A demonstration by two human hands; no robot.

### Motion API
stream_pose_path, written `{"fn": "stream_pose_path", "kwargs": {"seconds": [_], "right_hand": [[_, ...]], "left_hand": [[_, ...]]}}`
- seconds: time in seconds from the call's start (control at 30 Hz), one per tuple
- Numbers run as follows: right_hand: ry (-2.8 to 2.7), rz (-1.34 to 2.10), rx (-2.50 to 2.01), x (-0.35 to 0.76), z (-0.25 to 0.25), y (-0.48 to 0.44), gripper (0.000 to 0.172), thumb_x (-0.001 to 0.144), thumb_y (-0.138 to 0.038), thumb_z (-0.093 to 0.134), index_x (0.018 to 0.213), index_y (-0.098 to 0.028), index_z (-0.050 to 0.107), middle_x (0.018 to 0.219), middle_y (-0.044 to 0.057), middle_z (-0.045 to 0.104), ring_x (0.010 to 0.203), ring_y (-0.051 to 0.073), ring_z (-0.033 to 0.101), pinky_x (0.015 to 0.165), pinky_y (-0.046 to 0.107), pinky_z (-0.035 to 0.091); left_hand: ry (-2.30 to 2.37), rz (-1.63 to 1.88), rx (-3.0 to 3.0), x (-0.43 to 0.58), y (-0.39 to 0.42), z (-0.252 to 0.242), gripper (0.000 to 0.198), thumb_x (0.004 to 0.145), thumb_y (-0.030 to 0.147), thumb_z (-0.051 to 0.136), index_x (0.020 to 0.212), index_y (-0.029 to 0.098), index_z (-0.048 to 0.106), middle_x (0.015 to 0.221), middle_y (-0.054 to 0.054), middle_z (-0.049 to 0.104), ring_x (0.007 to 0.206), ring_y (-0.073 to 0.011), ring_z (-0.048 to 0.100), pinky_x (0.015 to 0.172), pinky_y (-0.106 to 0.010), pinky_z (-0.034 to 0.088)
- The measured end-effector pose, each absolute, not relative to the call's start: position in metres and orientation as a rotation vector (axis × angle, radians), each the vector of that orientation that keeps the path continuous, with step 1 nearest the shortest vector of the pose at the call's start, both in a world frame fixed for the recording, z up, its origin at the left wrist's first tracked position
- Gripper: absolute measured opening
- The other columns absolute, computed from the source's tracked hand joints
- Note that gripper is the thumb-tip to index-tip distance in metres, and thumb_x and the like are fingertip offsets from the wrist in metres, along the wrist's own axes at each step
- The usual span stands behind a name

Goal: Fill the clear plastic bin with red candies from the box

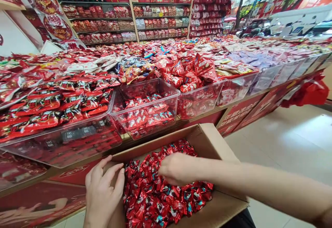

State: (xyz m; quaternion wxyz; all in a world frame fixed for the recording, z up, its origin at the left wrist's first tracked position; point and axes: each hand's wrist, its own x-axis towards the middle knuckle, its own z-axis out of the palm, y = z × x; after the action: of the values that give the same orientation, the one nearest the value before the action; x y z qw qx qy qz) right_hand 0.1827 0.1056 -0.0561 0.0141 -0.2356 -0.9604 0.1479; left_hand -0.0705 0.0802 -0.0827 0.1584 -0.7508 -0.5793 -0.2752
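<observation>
Inside the cardboard box (220, 141), a thick layer of wrapped candies (168, 200) is left unemptied. Just beyond the box, the clear bin (145, 86) is only partly filled, so much seems left to be done. The left hand (105, 183) is rested at the box's left wall, loosely open, fingers spread. Among the candies, the right hand (177, 169) is curled; whether anything is grasped cannot be told.
</observation>
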Motion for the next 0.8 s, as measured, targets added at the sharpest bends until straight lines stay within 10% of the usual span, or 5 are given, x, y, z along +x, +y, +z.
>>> {"fn": "stream_pose_path", "kwargs": {"seconds": [0.23, 0.57, 0.8], "right_hand": [[-3.111, 0.549, -1.140, 0.184, -0.191, 0.082, 0.033, 0.071, -0.024, 0.048, 0.101, -0.016, 0.057, 0.090, 0.014, 0.059, 0.088, 0.026, 0.056, 0.073, 0.038, 0.046], [-1.501, 1.598, -1.422, 0.187, -0.136, 0.094, 0.031, 0.069, -0.043, 0.057, 0.081, -0.016, 0.050, 0.059, -0.004, 0.047, 0.049, 0.006, 0.043, 0.047, 0.020, 0.037], [-1.046, 1.770, -1.062, 0.159, -0.089, 0.077, 0.040, 0.066, -0.054, 0.055, 0.071, -0.016, 0.045, 0.057, -0.005, 0.046, 0.048, 0.005, 0.041, 0.044, 0.018, 0.036]], "left_hand": [[-1.638, -0.801, -2.165, -0.067, 0.079, -0.085, 0.014, 0.074, 0.025, 0.051, 0.080, 0.019, 0.062, 0.108, -0.010, 0.052, 0.100, -0.0241, 0.049, 0.088, -0.043, 0.035], [-1.583, -1.168, -2.336, -0.050, 0.069, -0.081, 0.020, 0.070, 0.016, 0.056, 0.090, 0.021, 0.059, 0.096, -0.006, 0.059, 0.091, -0.0189, 0.055, 0.087, -0.039, 0.041], [-2.562, -1.816, -2.578, 0.019, 0.047, -0.087, 0.034, 0.065, 0.032, 0.064, 0.096, 0.020, 0.056, 0.084, -0.001, 0.060, 0.072, -0.0130, 0.057, 0.070, -0.028, 0.049]]}}
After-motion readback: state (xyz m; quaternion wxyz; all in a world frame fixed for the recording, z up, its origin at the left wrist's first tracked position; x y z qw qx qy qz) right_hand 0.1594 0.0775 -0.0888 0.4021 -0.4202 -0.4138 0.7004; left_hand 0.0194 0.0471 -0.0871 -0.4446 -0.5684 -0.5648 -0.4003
